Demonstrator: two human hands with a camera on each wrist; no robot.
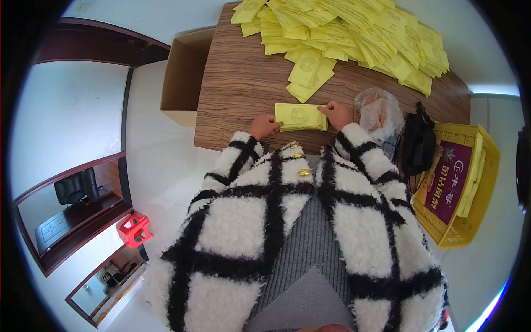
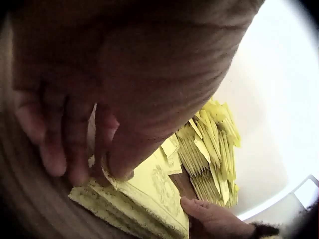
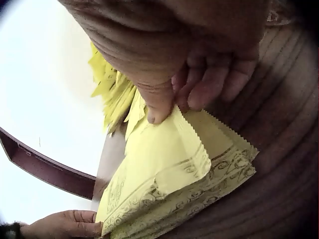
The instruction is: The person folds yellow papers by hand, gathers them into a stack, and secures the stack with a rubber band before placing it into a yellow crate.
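Note:
A small stack of yellow printed paper packets [image 1: 300,117] lies on the brown wooden table [image 1: 238,94], close to its near edge. My left hand [image 1: 270,126] grips the stack's left end, and in the left wrist view its curled fingers [image 2: 65,149] pinch the top packets of the stack [image 2: 144,199]. My right hand [image 1: 332,111] holds the right end. In the right wrist view its thumb [image 3: 159,107] and fingers pinch the top packets' serrated edge, lifted off the stack [image 3: 184,174]. Each wrist view also shows the other hand: the right hand [image 2: 214,219] and the left hand [image 3: 65,224].
A big loose pile of yellow packets [image 1: 354,33] covers the table's far side. A crumpled plastic bag [image 1: 379,110] and a black bag [image 1: 417,141] sit to the right. A yellow crate [image 1: 459,182] stands beside the table, an open cardboard box [image 1: 185,74] left, a red stool [image 1: 134,228] on the floor.

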